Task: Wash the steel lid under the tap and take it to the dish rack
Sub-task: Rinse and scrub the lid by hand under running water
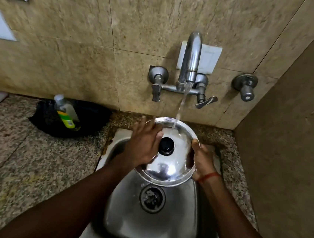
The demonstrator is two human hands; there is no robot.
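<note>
Right hand point(203, 162) is pinching the lid point(168, 167) at its right rim, thumb over the top edge, other fingers under and hidden; that's the only real grip. Left hand point(143, 144) is lying flat on the lid's left top, palm down, fingers spread, rubbing rather than clasping, edge of the palm just beside the black knob point(166, 146). Lid is sitting tilted over the sink point(149, 234), knob up, far rim under the stream point(181, 110) from the tap point(191, 57). Risks, as I'm reading it: wet steel plus a one-sided rim pinch, so if the left palm is pushing too hard the lid is pivoting out of the right hand and dropping into the basin toward the drain point(152, 198). Water is hitting the dome near the far rim, so it's likely sheeting off onto the counter point(18, 161) and wall. Bottle point(66, 111) and black pan point(85, 114) are sitting near on the left, a wide left elbow swing could be clipping them. Rack isn't in view, so the carry path is unknown.
</note>
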